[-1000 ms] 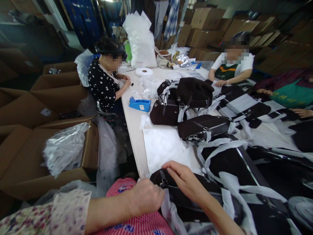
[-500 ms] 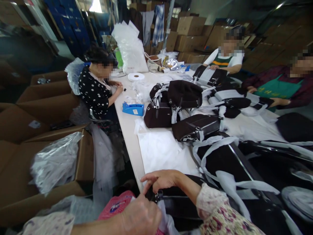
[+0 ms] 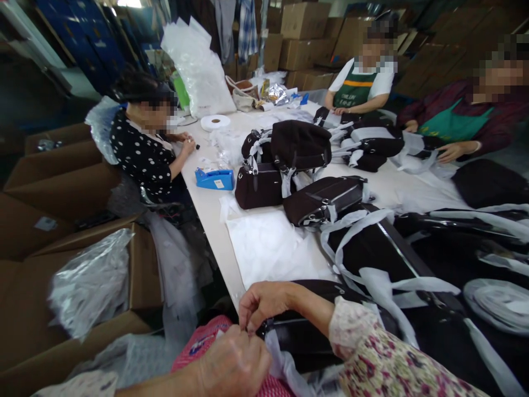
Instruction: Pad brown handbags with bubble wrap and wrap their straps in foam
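My L hand (image 3: 237, 355) was curled into a loose fist, and the thumb and fingertips of my R hand (image 3: 264, 303) were pinched narrow right against it. Whatever sat btwn them was too small and covered, so I couldn't tell what, if anything, I held.

The dark brown fabric bag w/ glossy black trim (image 3: 303, 333) lay just beyond and below my hands, at the near edge of the white-topped table (image 3: 212, 220), partly under my R forearm. Its shiny metal fitting (image 3: 265, 326) was right by my fingertips.

Risks, as I judged it: a fingertip pinch that tight could slip, b/c there was v. little to grip. The crumpled white wrapping strip (image 3: 281, 353) hung close by my L knuckles and could've snagged or torn if I pulled sideways. W/ the bag so near the edge, a hard tug my way might've dragged it toward my red-and-white checked apron (image 3: 202, 336).

Bag's long axis ran approx L to R across my front, the end w/ the fitting pointing L, toward the table edge; the other end pointed R, toward the big dark bag w/ pale wrapped straps (image 3: 372, 248).
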The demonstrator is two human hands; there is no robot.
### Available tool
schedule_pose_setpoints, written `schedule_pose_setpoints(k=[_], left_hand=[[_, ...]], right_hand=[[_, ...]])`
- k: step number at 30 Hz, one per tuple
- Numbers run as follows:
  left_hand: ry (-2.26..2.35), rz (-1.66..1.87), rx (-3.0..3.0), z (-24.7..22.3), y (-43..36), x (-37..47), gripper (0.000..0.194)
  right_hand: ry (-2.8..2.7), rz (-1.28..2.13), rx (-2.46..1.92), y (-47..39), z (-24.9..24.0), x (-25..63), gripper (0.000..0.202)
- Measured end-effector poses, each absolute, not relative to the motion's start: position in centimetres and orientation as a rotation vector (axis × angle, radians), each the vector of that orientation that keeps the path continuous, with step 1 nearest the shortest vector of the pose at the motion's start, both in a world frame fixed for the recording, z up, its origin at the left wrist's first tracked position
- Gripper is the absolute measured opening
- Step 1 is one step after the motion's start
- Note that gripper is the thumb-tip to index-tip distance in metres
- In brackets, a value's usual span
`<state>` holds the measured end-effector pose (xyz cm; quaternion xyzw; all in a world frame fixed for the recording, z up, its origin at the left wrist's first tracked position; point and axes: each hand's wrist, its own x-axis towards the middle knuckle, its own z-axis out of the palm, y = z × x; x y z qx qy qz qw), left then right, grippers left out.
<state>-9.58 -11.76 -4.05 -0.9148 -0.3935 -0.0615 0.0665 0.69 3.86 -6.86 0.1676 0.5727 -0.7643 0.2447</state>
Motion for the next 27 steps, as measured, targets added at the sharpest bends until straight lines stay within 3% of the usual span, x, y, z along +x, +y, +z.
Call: schedule_pose_setpoints(k=[10, 18, 22, 27], left_hand=[[-1.611, -0.124, -2.765, -4.8, -12.2, -10.1, 0.014], [-2.166, 0.087, -2.796, -4.7, -11.6, -10.0, 0.002], [-2.582, -0.059, -2.698, -4.0, -11.2, -10.5, 0.014], [-2.546, -0.031, -2.796, -3.6, -10.8, -11.0, 0.019]], right_hand=[[2.143, -2.125, 0.965, 0.8, -4.0, 3.4, 0.025], [2.098, -2.32, 1.114, -0.2, -4.4, 4.5, 0.027], [2.552, -1.978, 1.082, -1.3, -2.5, 4.5, 0.029], [2.915, -1.549, 1.016, -3.0, -1.8, 5.1, 0.02]])
